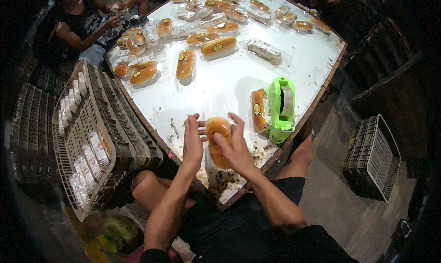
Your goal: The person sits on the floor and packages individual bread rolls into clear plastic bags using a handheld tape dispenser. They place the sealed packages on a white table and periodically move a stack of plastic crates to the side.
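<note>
An oblong golden bread roll (214, 125), apparently in clear wrap, is upright in front of me over the near corner of the white table. My right hand (235, 149) holds it from the right, thumb lying across its face. On the other side my left hand (193, 139) has its fingers stretched out and slightly apart, close beside the roll; whether they touch it I cannot tell. To the right stands a bright green tape dispenser (280, 111) with a roll of tape. Another wrapped bread roll (259, 110) leans against its left side.
Several wrapped rolls (218, 46) cover the far part of the white table (294, 70). At left, a plastic crate (87, 139) holding wrapped rolls tops a tilted stack. More crates (372, 157) stand on the floor at right. Another person (87, 28) sits at the far left.
</note>
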The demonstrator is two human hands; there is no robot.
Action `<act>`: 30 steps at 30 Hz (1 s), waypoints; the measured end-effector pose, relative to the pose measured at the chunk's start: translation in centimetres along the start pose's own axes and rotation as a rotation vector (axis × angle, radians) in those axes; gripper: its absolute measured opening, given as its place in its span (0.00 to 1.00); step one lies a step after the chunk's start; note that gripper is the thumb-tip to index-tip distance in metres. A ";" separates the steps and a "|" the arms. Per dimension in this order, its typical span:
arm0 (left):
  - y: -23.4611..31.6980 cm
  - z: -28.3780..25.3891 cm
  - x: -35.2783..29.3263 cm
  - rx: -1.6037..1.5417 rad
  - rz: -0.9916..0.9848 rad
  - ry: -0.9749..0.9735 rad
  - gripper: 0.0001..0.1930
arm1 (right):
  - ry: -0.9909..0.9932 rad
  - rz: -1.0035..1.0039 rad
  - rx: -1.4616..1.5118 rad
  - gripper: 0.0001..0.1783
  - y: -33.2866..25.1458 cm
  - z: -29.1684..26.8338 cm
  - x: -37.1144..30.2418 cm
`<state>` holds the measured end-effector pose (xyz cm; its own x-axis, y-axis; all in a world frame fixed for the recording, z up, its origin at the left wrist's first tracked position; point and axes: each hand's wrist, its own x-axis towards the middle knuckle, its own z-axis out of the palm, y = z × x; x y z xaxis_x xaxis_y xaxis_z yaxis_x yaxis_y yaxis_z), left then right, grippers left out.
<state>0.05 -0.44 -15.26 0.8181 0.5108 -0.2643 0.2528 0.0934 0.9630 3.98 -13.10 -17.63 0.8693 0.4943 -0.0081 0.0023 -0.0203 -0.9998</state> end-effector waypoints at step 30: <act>3.5 1.8 -3.7 0.061 0.875 0.132 0.17 | 0.231 -0.422 0.299 0.04 -9.0 1.1 0.2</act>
<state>-1.19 -3.51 -11.01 0.6654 0.4727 0.5777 -0.4054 -0.4210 0.8114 3.59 -11.84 -8.64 0.9089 0.2025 0.3645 0.2622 0.4020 -0.8773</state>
